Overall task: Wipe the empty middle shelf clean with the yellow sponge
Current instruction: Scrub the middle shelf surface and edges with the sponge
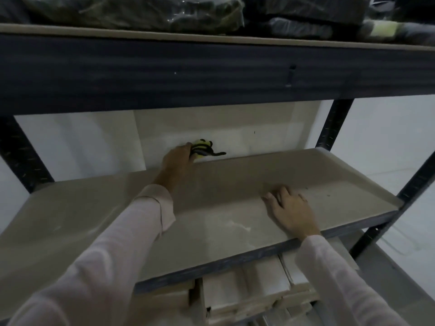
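The middle shelf point(341, 182) is a bare beige board in a dark metal rack. My left hand point(177, 158) reaches to the shelf's back edge and grips the yellow sponge point(202, 147), which has black stripes and a dark strap trailing to the right. The sponge sits at the far edge against the white wall. My right hand point(290, 208) lies flat on the shelf near its front right, fingers spread, holding nothing. Small dark specks dot the board right of that hand.
The upper shelf point(211, 38) carries dark plastic-wrapped bundles point(131, 12). Stacked pale boxes point(244, 295) fill the lower shelf beneath. Dark perforated uprights point(334, 123) stand at the back right and back left, with another at the front right.
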